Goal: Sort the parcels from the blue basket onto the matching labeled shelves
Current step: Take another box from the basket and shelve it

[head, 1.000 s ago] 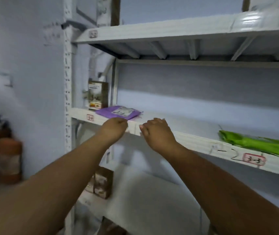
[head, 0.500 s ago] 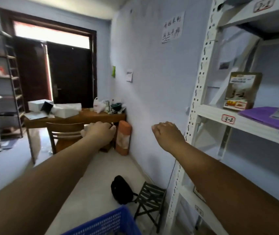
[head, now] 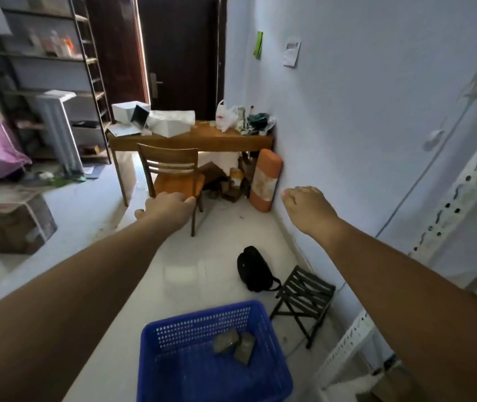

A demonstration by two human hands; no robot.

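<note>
Both our hands are empty, fingers loosely curled: left hand mid-frame, right hand beside it. Bottom centre, the blue basket holds two small parcels; we should reach down, lift one, read its label.

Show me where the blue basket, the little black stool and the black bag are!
blue basket [head: 156,339]: head view, on its back left rim.
black stool [head: 307,288]: head view, on its slatted seat.
black bag [head: 253,269]: head view, on the middle of its body.
</note>
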